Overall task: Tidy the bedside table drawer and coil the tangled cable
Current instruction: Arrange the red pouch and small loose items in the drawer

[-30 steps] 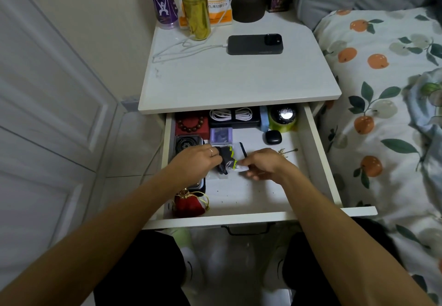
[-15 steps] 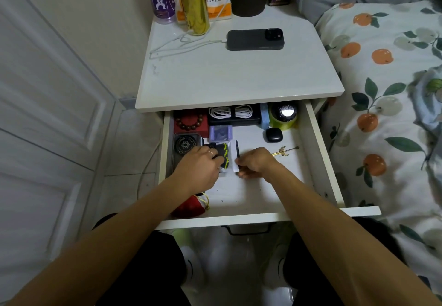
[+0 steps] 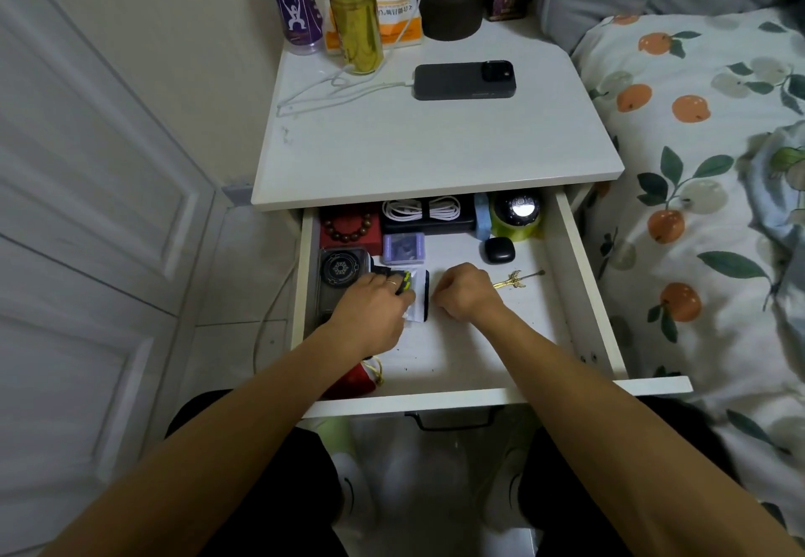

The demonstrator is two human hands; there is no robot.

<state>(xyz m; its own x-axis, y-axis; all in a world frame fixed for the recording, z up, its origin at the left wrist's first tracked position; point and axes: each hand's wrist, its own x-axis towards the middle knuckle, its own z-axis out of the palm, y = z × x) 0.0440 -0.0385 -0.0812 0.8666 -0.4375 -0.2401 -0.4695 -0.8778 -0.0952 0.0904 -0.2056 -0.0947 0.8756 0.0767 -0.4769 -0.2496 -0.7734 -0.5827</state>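
Drawer [image 3: 583,278] of the bedside bench stands pulled out toward me, and I judge I am in the sorting step, lining small items up along its left side. My left hand [image 3: 370,308] lies over a black-and-yellow gadget [image 3: 403,283] that sits just right of a round black device [image 3: 339,271]; the fingers curl down onto the gadget, so I take that grip to be clamped on it, though the fingertips themselves are hidden. My right hand [image 3: 468,291] is curled in a loose fist beside a flat white-and-dark packet [image 3: 420,295], knuckles touching or nearly touching its right edge; whether it pinches the packet I cannot tell. At the far wall of the drawer a white cable [image 3: 420,209] already lies looped in a neat bundle on a dark case, between a red box with beads [image 3: 348,225] and a green speaker [image 3: 518,214]. A second white cable [image 3: 331,88] trails in loose tangles on the benchtop, plugged into the phone [image 3: 464,79]; that, I think, is the coiling work left. The next move calls for seating gadget and packet squarely against their neighbours, then dealing with the gold pin [image 3: 516,280] and earbud case [image 3: 498,250] lying loose to the right.
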